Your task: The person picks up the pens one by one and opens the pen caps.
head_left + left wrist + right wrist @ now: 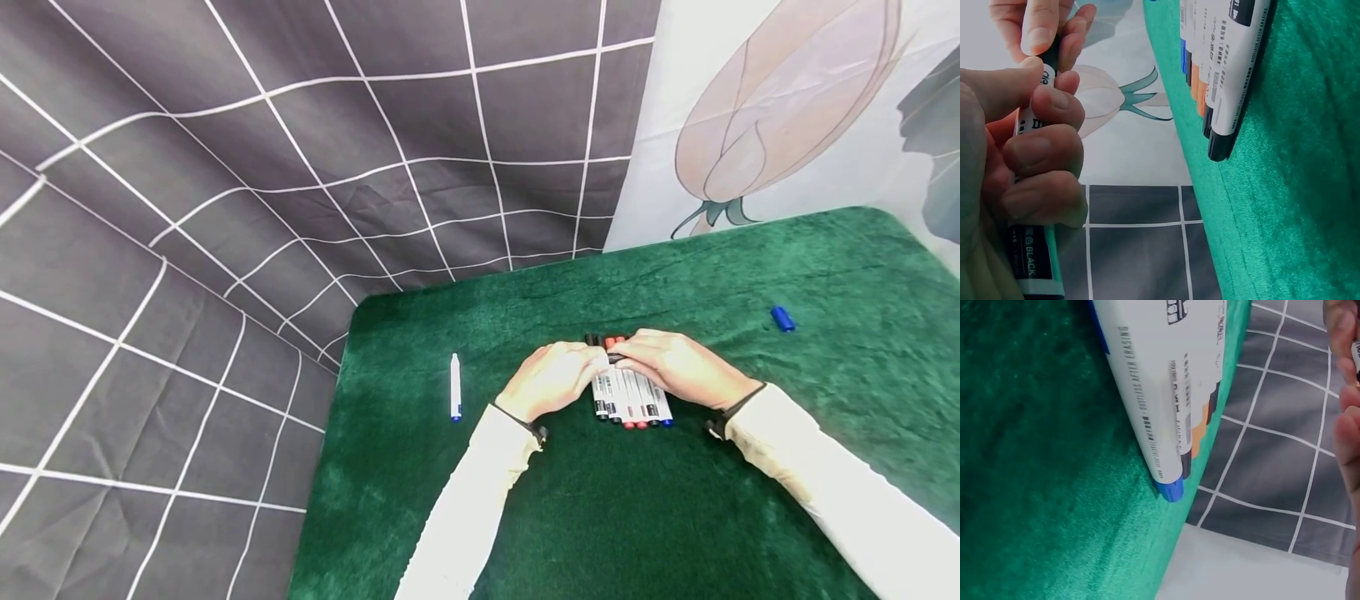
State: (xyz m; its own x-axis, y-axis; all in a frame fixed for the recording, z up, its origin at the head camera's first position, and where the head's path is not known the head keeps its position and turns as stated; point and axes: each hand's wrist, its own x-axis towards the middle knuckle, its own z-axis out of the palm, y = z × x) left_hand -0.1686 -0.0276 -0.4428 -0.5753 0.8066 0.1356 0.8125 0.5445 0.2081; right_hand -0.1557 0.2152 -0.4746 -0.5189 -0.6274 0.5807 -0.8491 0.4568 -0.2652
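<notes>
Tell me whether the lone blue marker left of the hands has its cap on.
Off, apparently: the blue marker shows a narrow pale top, and a blue cap lies separately at right.

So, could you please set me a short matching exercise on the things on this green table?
Things:
1. black marker
2. blue cap
3. lone marker
4. row of markers

Places:
A. far right of the table, by itself
B. under the two hands, side by side
C. gripped in the left hand, its top end pinched by the right hand
D. left of the hands, lying apart

Pairs: 1-C, 2-A, 3-D, 4-B
</notes>
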